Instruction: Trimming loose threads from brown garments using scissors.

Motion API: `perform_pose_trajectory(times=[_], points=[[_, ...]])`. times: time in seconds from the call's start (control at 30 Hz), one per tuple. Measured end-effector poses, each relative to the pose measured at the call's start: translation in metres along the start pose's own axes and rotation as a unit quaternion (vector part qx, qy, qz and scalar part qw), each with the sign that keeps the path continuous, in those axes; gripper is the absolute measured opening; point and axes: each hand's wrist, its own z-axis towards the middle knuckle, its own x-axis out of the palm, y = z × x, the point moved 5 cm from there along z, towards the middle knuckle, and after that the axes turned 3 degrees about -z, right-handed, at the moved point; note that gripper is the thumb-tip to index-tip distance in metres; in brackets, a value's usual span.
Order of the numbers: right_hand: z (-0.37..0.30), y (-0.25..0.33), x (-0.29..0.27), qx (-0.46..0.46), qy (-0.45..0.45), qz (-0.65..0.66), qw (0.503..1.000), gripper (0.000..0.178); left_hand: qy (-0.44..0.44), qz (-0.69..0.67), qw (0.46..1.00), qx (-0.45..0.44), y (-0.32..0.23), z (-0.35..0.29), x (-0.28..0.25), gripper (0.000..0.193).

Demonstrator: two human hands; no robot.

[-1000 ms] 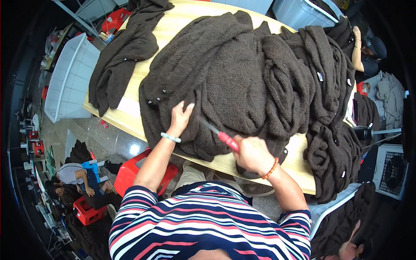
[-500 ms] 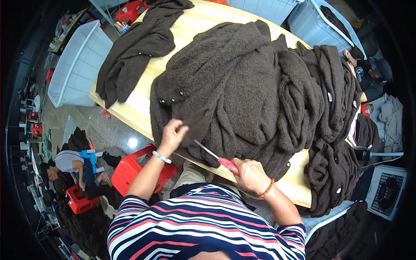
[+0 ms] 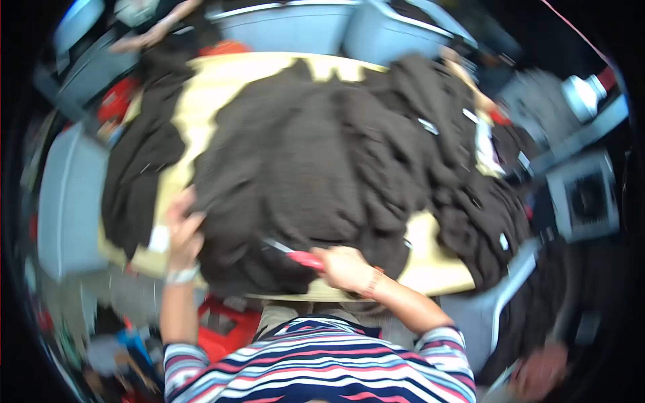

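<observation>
A dark brown knitted garment [image 3: 316, 174] lies spread over a light wooden table [image 3: 208, 87]. My left hand [image 3: 183, 225] grips the garment's left edge near the table's near-left corner. My right hand [image 3: 346, 267] holds a red-handled cutting tool [image 3: 295, 255], its metal blade pointing left over the garment's near hem. The picture is blurred by motion. More dark knitted garments [image 3: 484, 201] are heaped along the table's right side, and another dark garment [image 3: 134, 174] hangs over the left edge.
Grey plastic bins [image 3: 316, 27] stand beyond the table, another grey bin [image 3: 64, 201] to its left. A red crate [image 3: 225, 329] sits under the table's near edge. A grey box with a fan grille [image 3: 584, 198] is at right. Another person's hand [image 3: 541, 373] shows lower right.
The view has swung and blurred. My left hand has slid leftwards to the garment's left edge. My right hand still holds the red-handled tool at the near hem.
</observation>
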Motion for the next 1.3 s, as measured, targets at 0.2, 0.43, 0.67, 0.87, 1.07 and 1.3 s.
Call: perform_pose_trajectory(times=[0.2, 0.43, 0.67, 0.87, 1.07, 1.3], points=[[0.04, 0.033, -0.031, -0.105, -0.155, 0.03, 0.982, 0.022, 0.223, 0.065, 0.958, 0.17, -0.09, -0.087, 0.076, 0.023], [-0.024, -0.005, -0.074, -0.078, -0.342, 0.116, 0.929, 0.021, 0.744, -0.236, 0.609, 0.14, -0.104, -0.105, 0.149, 0.005], [-0.175, -0.09, -0.15, 0.125, -0.441, -0.024, 0.889, 0.021, 0.663, -0.064, 0.7, 0.257, -0.11, -0.132, 0.299, 0.006], [-0.319, -0.251, -0.186, 0.18, -0.549, 0.318, 0.752, 0.054, 0.516, 0.007, 0.733, 0.443, -0.034, -0.141, 0.441, 0.024], [-0.415, -0.338, -0.312, 0.557, -0.409, -0.219, 0.689, 0.039, 0.495, 0.029, 0.835, 0.236, 0.11, -0.176, 0.516, 0.022], [-0.351, -0.339, -0.153, 0.551, -0.316, -0.12, 0.763, 0.028, 0.359, 0.321, 0.83, 0.281, 0.169, -0.1, 0.386, 0.053]])
